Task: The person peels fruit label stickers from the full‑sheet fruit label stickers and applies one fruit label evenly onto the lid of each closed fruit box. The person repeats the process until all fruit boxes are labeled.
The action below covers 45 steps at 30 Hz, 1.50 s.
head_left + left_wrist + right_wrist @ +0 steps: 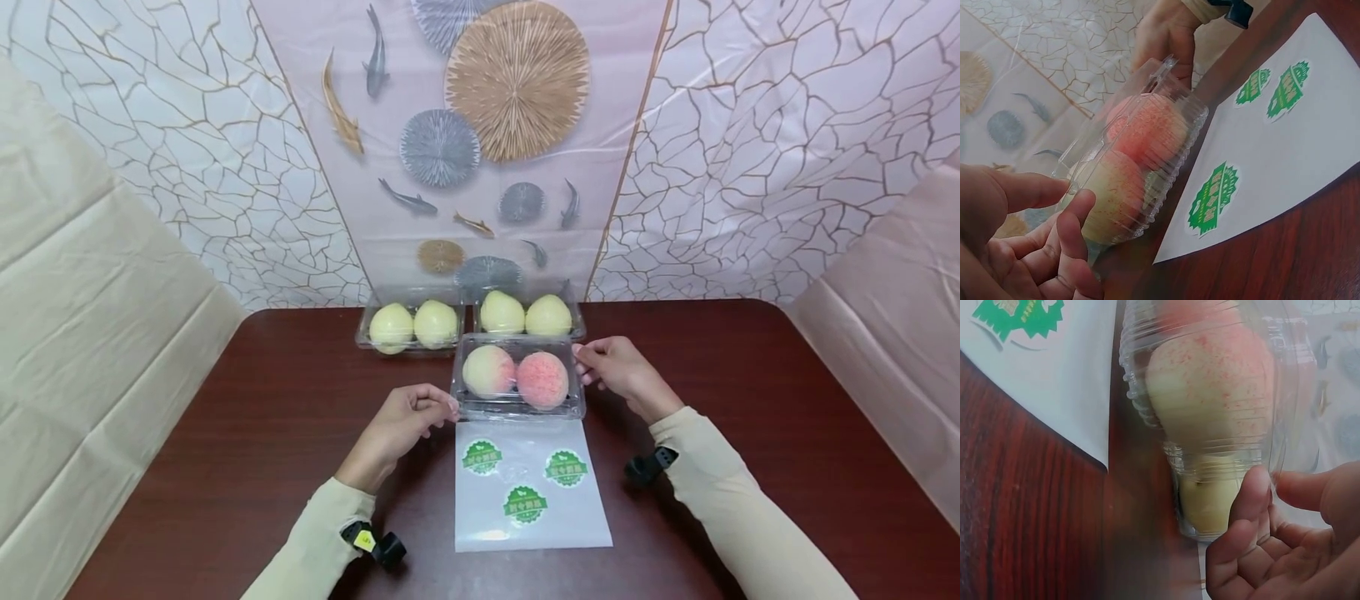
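A clear plastic clamshell box (pixel 517 408) with two peaches inside sits at the middle of the table, its lid over the fruit. One peach (pixel 489 372) is pale with a pink blush, the other peach (pixel 542 380) mostly pink. My left hand (pixel 408 421) pinches the box's left edge between thumb and index finger. On the opposite side my right hand (pixel 618 371) pinches the rim, and in the right wrist view its thumb and index finger (pixel 1252 494) meet at the plastic edge. Just in front lies a white sheet (pixel 532 533) bearing three green stickers (pixel 525 505).
Behind the held box stand two more clear boxes, the left box (pixel 360 340) and the right box (pixel 579 325), each with two pale yellow-green fruits. A patterned cloth backdrop (pixel 675 208) rises at the rear edge of the dark red-brown table (pixel 300 417).
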Available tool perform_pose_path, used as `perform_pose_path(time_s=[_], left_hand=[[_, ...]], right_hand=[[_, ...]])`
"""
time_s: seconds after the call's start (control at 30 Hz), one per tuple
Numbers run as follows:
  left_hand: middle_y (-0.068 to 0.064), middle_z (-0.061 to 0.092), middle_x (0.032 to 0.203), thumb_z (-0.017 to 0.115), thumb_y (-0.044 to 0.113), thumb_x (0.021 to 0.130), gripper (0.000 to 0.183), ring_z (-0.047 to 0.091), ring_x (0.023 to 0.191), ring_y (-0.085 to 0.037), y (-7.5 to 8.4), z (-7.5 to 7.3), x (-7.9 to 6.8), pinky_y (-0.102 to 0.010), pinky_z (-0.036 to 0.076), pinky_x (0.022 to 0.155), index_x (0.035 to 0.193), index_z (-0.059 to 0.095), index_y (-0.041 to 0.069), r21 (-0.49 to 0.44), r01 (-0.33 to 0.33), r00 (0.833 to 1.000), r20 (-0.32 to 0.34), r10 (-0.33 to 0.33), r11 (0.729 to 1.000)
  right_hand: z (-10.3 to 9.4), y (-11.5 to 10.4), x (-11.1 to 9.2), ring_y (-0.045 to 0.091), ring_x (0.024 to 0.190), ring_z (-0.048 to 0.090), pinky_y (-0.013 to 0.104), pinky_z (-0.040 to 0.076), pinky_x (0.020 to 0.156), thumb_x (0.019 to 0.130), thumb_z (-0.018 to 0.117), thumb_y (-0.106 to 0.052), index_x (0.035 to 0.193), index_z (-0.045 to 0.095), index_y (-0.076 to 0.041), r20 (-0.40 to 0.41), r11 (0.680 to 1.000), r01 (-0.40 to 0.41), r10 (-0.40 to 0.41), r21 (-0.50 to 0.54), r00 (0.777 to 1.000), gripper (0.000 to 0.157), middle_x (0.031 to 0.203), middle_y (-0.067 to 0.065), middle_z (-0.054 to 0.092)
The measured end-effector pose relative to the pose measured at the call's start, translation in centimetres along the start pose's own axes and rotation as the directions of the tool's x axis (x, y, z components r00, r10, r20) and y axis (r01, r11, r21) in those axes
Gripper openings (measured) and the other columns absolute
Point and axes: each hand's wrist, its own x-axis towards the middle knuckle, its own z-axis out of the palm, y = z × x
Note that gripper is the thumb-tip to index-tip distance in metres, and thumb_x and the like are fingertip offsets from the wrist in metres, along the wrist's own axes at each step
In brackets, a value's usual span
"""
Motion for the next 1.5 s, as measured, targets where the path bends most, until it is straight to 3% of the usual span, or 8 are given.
perform_pose_path(time_s=[0.23, 0.8, 1.17, 1.27, 1.33, 1.43, 1.5], left_hand=[[-0.006, 0.079, 0.091, 0.064, 0.008, 0.101, 0.012, 0.061, 0.082, -0.016, -0.1, 0.0, 0.1, -0.028, 0.047, 0.068, 0.100, 0.074, 0.002, 0.004, 0.002, 1.000, 0.026, -0.002, 1.000], [-0.011, 0.079, 0.092, 0.067, 0.010, 0.100, 0.013, 0.059, 0.078, -0.016, -1.3, -0.1, -0.2, -0.030, 0.050, 0.067, 0.101, 0.074, 0.000, 0.061, 0.002, 1.000, 0.019, -0.003, 0.998], [-0.009, 0.077, 0.091, 0.066, 0.012, 0.100, 0.017, 0.060, 0.080, -0.017, -1.4, -0.2, -0.3, -0.031, 0.052, 0.068, 0.104, 0.074, -0.002, 0.074, 0.000, 0.997, 0.079, -0.006, 0.997], [-0.009, 0.076, 0.096, 0.066, 0.013, 0.101, 0.016, 0.062, 0.084, -0.019, -1.3, -0.2, -0.3, -0.033, 0.053, 0.070, 0.106, 0.074, 0.000, 0.102, -0.005, 0.999, 0.051, 0.000, 0.995], [-0.007, 0.075, 0.098, 0.067, 0.018, 0.102, 0.018, 0.064, 0.087, -0.018, -1.1, -0.1, -0.5, -0.034, 0.053, 0.074, 0.108, 0.072, 0.003, 0.173, -0.024, 1.000, -0.005, 0.026, 0.985], [-0.005, 0.072, 0.103, 0.070, 0.027, 0.102, 0.026, 0.066, 0.095, -0.020, -0.6, 0.2, -0.8, -0.039, 0.054, 0.084, 0.115, 0.069, 0.005, 0.334, -0.075, 0.986, -0.117, 0.120, 0.940], [-0.005, 0.072, 0.105, 0.072, 0.031, 0.100, 0.032, 0.066, 0.100, -0.022, -0.1, 0.5, -1.0, -0.044, 0.052, 0.089, 0.119, 0.068, 0.005, 0.443, -0.106, 0.961, -0.184, 0.206, 0.890]], right_hand=[[0.0, 0.3, 0.1, 0.009, 0.074, 0.061, 0.026, 0.048, 0.066, 0.113, 0.052, -0.025, 0.119, 0.067, 0.008, 0.001, 1.000, -0.014, 0.014, 0.008, 1.000, 0.036, 0.085, 0.000, 0.065], [0.9, 0.4, 0.2, 0.015, 0.077, 0.059, 0.028, 0.048, 0.067, 0.112, 0.055, -0.027, 0.119, 0.069, 0.004, -0.007, 1.000, -0.014, 0.014, -0.008, 1.000, 0.035, 0.088, 0.003, 0.066], [0.7, 0.8, -0.2, 0.015, 0.077, 0.059, 0.030, 0.050, 0.069, 0.112, 0.054, -0.028, 0.121, 0.070, 0.005, 0.005, 1.000, -0.007, 0.007, -0.020, 1.000, 0.037, 0.091, 0.003, 0.068], [0.5, 0.9, -0.5, 0.016, 0.078, 0.061, 0.031, 0.052, 0.069, 0.112, 0.054, -0.028, 0.123, 0.070, 0.005, 0.003, 0.999, 0.009, -0.009, -0.035, 1.000, 0.038, 0.095, 0.006, 0.071], [0.3, 0.9, -0.9, 0.018, 0.081, 0.062, 0.032, 0.052, 0.070, 0.111, 0.055, -0.027, 0.126, 0.069, 0.006, -0.007, 0.999, 0.014, -0.014, -0.052, 1.000, 0.039, 0.101, 0.010, 0.072], [-0.3, 0.8, -1.8, 0.022, 0.086, 0.064, 0.033, 0.053, 0.073, 0.111, 0.055, -0.026, 0.131, 0.066, 0.005, -0.034, 0.995, 0.039, -0.042, -0.094, 0.999, 0.039, 0.110, 0.017, 0.071], [-0.8, 0.5, -2.7, 0.024, 0.089, 0.066, 0.034, 0.053, 0.075, 0.111, 0.055, -0.025, 0.132, 0.066, 0.004, -0.056, 0.986, 0.081, -0.090, -0.146, 0.994, 0.037, 0.115, 0.020, 0.070]])
